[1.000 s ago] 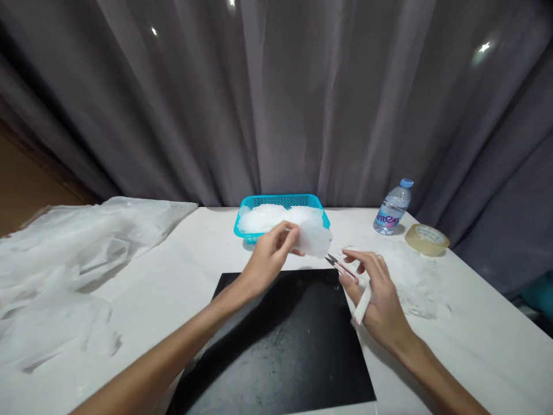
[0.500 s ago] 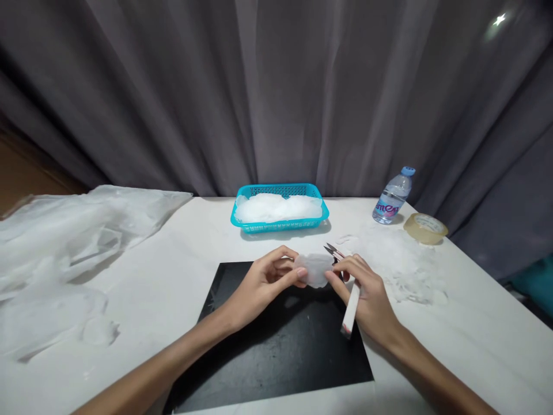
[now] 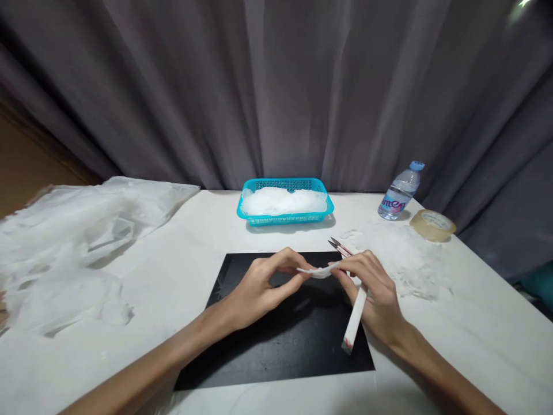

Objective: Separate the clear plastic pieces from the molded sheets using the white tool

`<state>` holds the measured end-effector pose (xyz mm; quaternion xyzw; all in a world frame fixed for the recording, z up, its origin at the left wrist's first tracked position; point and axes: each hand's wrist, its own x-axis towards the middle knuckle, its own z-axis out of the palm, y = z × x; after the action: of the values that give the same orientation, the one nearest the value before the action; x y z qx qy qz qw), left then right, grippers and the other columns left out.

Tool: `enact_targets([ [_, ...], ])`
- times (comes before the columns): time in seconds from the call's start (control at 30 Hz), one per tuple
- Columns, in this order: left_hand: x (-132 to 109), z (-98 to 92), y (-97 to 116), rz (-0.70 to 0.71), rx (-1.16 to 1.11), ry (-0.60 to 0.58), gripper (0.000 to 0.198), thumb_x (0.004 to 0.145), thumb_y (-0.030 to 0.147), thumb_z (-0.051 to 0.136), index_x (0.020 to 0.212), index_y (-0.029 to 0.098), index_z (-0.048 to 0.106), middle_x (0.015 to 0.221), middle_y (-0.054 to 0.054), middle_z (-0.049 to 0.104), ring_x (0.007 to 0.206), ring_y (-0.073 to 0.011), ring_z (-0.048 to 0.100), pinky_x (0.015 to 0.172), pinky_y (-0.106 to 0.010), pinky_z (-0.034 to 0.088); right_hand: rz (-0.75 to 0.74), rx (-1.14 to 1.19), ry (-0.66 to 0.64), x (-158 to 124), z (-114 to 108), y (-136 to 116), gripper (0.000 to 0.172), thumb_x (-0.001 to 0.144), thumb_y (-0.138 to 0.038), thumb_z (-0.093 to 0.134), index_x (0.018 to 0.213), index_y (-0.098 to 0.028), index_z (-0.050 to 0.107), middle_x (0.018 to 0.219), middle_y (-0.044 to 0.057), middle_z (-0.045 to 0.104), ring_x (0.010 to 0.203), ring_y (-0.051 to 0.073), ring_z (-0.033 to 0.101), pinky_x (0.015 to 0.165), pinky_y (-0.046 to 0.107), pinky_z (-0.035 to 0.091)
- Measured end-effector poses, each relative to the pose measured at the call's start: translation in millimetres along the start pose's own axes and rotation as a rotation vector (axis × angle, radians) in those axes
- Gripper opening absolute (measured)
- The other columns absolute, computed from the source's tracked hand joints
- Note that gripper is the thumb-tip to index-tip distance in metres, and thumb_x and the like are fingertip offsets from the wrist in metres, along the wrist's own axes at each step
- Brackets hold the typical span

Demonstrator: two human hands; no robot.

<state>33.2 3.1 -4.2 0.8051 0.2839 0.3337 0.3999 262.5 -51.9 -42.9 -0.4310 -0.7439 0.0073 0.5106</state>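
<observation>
Over the black board, my left hand pinches the left edge of a thin, whitish piece of sheet material between thumb and fingers. My right hand grips its right edge with the fingertips. The piece is seen nearly edge-on and bends down in the middle. Small pointed thread snips are also in my right hand, with their dark blades pointing up and left. A white bar with a red mark sticks out below that hand; whether it belongs to the snips is hidden.
A blue basket heaped with white material stands at the back. Crumpled white sheeting covers the left side. On the right are white scraps, a water bottle and a tape roll. A grey curtain hangs behind.
The whitish piece has tipped from facing me to nearly edge-on, with both hands still holding it. The view has shifted slightly, so the surroundings sit a little differently.
</observation>
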Motion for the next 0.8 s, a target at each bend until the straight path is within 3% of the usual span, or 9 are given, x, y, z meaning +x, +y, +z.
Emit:
enact_targets([
  [0.17, -6, 0.1, 4, 0.066, 0.189, -0.041, 0.015, 0.102, 0.025, 0.058, 0.114, 0.023, 0.067, 0.112, -0.004, 0.078, 0.099, -0.0192, 0.076, 0.089, -0.029, 0.059, 0.016, -0.012, -0.008, -2, 2, 5, 0.017, 0.099, -0.009, 0.060, 0.105, -0.023, 0.066, 0.089, 0.004, 0.070, 0.082, 0.021, 0.060, 0.075, 0.039, 0.050],
  [0.5, -7, 0.7, 3, 0.089, 0.160, -0.040, 0.016, 0.102, 0.025, 0.057, 0.113, 0.023, 0.067, 0.115, -0.006, 0.078, 0.105, -0.0214, 0.075, 0.094, -0.032, 0.059, -0.010, -0.024, -0.018, -2, 1, 5, 0.023, 0.098, -0.007, 0.060, 0.111, -0.025, 0.067, 0.093, 0.004, 0.073, 0.083, 0.021, 0.062, 0.074, 0.039, 0.051],
  [0.6, -5, 0.9, 6, 0.031, 0.199, -0.056, 0.019, 0.100, 0.036, 0.064, 0.113, 0.023, 0.065, 0.104, -0.003, 0.079, 0.093, -0.0188, 0.075, 0.085, -0.028, 0.058, -0.081, -0.054, -0.039, -4, 1, 4, 0.026, 0.097, -0.005, 0.061, 0.115, -0.023, 0.065, 0.094, 0.005, 0.073, 0.085, 0.021, 0.061, 0.075, 0.038, 0.052],
  [0.67, -3, 0.7, 9, -0.027, 0.244, -0.143, 0.029, 0.097, 0.045, 0.068, 0.117, 0.025, 0.063, 0.087, 0.002, 0.076, 0.076, -0.0159, 0.072, 0.071, -0.024, 0.055, -0.147, -0.080, -0.083, -6, 1, 2, 0.026, 0.096, -0.006, 0.063, 0.115, -0.022, 0.065, 0.095, 0.006, 0.072, 0.087, 0.021, 0.061, 0.075, 0.038, 0.052],
  [0.73, -1, -0.4, 12, -0.046, 0.280, -0.242, 0.030, 0.099, 0.048, 0.063, 0.119, 0.026, 0.064, 0.076, 0.005, 0.072, 0.065, -0.0132, 0.067, 0.063, -0.022, 0.049, -0.185, -0.097, -0.125, -8, 2, -2, 0.021, 0.096, -0.008, 0.064, 0.113, -0.021, 0.065, 0.095, 0.007, 0.069, 0.087, 0.021, 0.059, 0.075, 0.037, 0.053],
  [0.8, 0, -2.3, 13, -0.025, 0.284, -0.286, 0.024, 0.104, 0.046, 0.056, 0.115, 0.026, 0.066, 0.078, 0.005, 0.073, 0.064, -0.0120, 0.066, 0.064, -0.022, 0.046, -0.181, -0.109, -0.138, -9, 2, -6, 0.017, 0.096, -0.010, 0.064, 0.110, -0.020, 0.065, 0.095, 0.008, 0.068, 0.088, 0.021, 0.059, 0.076, 0.036, 0.053],
])
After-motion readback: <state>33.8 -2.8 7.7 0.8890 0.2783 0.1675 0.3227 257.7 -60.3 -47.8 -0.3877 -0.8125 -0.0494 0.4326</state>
